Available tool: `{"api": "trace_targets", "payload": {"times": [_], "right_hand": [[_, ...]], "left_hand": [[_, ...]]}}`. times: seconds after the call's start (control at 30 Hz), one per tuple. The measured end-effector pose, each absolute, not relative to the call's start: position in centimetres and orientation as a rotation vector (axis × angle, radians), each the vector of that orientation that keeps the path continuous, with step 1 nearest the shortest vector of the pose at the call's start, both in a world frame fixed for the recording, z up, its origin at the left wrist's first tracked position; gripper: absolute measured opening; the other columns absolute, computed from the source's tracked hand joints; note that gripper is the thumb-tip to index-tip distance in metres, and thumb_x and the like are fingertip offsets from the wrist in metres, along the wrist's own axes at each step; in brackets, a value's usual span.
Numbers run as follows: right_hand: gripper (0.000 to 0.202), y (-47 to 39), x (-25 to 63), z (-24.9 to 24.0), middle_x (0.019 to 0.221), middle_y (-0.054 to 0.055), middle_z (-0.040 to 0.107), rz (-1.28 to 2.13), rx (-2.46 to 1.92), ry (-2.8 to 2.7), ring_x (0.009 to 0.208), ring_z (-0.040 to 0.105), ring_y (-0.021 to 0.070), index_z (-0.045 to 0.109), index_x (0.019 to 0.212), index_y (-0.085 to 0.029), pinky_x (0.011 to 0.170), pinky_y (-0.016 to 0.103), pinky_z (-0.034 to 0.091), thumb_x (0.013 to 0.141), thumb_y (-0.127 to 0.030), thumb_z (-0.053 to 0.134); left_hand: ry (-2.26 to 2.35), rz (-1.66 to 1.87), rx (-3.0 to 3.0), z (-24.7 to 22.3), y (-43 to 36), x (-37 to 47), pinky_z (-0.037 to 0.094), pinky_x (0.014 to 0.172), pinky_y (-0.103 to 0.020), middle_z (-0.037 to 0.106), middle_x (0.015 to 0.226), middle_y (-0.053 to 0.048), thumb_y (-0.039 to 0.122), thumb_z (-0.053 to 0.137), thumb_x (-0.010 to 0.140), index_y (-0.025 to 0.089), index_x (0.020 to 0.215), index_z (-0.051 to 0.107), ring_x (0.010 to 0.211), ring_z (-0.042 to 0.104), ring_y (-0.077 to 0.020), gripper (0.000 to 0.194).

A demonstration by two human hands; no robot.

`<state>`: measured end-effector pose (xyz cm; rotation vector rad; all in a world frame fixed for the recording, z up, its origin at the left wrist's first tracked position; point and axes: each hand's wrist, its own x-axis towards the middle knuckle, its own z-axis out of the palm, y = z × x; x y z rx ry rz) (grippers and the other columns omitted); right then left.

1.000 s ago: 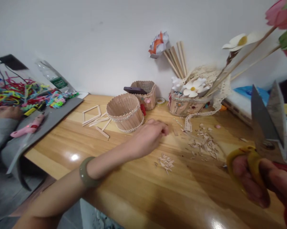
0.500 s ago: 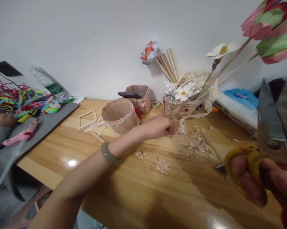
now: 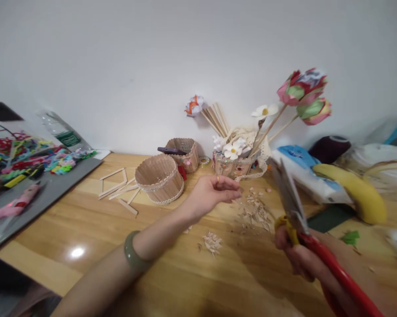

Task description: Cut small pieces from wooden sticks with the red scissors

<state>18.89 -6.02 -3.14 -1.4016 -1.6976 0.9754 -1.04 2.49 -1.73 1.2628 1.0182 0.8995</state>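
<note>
My left hand (image 3: 210,193) reaches over the table, a ring on one finger and a green bangle on its wrist. Its fingers are stretched forward with a gap to the thumb, and I see nothing held. Just past its fingertips lies a scatter of small wood chips (image 3: 256,212). In my right hand (image 3: 300,259) is a pair of scissors (image 3: 291,196) with one yellow and one red handle, the blades pointing up and slightly apart. A smaller heap of cut wood pieces (image 3: 212,243) lies below my left wrist.
Behind stand a round wooden basket (image 3: 159,180), another basket (image 3: 192,160) with a phone on it, and a decorated basket (image 3: 229,167) of flowers and sticks. Right: tissue pack (image 3: 317,180), banana (image 3: 357,189). Left: thin sticks (image 3: 114,187), pink glue gun (image 3: 20,202), grey mat (image 3: 58,185).
The view has shifted, showing more of the right side. My left fingers have straightened from a curled pinch. The scissors have swung leftward and lower, nearer the chips.
</note>
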Motion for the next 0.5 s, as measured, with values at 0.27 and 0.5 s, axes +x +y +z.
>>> {"api": "trace_targets", "payload": {"times": [0.27,0.5], "right_hand": [[0.050,-5.7,17.7,-2.0,0.059,0.002,0.056,1.078,-1.338,-1.808,0.052,0.052,0.0195,0.056,0.068,-0.023,0.047,0.030,0.043,0.073,-0.072,0.046],[0.038,-5.7,17.9,-4.5,0.063,0.002,0.056,0.927,-1.236,-1.897,0.053,0.051,0.0199,0.058,0.082,-0.025,0.050,0.031,0.043,0.079,-0.061,0.047]], "left_hand": [[0.857,1.011,0.910,0.9,-1.1,-0.2,0.048,0.058,-0.022,0.064,0.060,0.000,0.013,0.074,0.054,0.012,0.063,0.061,0.057,0.058,-0.0082,0.015],[0.870,1.018,0.893,1.1,-1.6,0.2,0.048,0.056,-0.022,0.064,0.058,0.001,0.010,0.073,0.052,0.012,0.058,0.059,0.055,0.057,-0.0084,0.015]]}}
